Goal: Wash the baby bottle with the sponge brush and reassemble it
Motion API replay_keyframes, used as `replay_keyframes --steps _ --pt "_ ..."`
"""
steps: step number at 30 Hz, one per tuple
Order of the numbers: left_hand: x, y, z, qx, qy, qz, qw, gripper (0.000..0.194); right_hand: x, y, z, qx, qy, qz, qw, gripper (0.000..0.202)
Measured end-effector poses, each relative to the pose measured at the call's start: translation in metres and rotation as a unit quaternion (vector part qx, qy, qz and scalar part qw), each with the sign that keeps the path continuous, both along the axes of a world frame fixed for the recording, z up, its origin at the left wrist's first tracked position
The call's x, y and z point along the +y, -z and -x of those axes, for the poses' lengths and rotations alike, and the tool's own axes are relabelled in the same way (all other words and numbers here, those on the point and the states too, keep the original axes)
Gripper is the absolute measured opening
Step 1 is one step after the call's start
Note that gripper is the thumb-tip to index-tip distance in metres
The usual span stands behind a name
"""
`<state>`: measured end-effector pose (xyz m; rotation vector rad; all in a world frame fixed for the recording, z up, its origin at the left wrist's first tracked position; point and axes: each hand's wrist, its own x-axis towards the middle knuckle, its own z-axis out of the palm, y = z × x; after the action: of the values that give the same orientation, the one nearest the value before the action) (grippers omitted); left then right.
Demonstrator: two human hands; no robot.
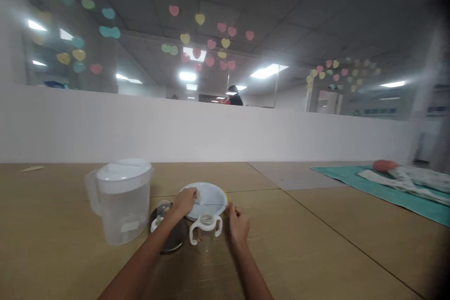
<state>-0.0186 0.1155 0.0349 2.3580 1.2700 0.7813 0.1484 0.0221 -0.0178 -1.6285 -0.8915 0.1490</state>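
My left hand (187, 200) was positioned over the pale bowl (216, 196), fingers curled nearly closed, with a small clear piece (198, 197) at the fingertips; blur obscured its shape. My right hand (239, 223) was at the bowl's right rim, thumb and fingers pinched on a thin yellow item (228, 201). The two-handled bottle (206, 236) stood upright between my forearms, on the near side of the bowl, clear of my fingers. The lidded pitcher (125, 206) stood left of the dark tray (178, 239).
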Motion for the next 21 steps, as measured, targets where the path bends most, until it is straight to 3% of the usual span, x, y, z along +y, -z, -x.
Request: replay_keyframes --steps 3,6,10,13,21 --pt "-0.002 -0.020 0.003 -0.077 -0.012 0.010 0.997 0.030 0.001 -0.003 -0.004 0.052 -0.015 -0.011 0.998 0.061" --pt "-0.011 -0.045 0.010 -0.141 0.015 0.028 0.990 0.037 0.006 -0.001 -0.010 0.075 -0.010 -0.018 0.997 0.061" --pt "-0.036 -0.069 0.019 -0.299 0.177 0.143 0.927 0.036 0.013 0.003 -0.017 0.101 0.008 0.009 0.995 0.061" --pt "-0.054 -0.075 0.021 -0.315 0.236 0.186 0.900 0.036 0.014 0.003 -0.017 0.106 0.008 0.004 0.994 0.062" --pt "-0.062 -0.071 0.018 -0.278 0.258 0.196 0.904 0.038 0.007 -0.001 -0.011 0.086 -0.004 -0.006 0.996 0.059"
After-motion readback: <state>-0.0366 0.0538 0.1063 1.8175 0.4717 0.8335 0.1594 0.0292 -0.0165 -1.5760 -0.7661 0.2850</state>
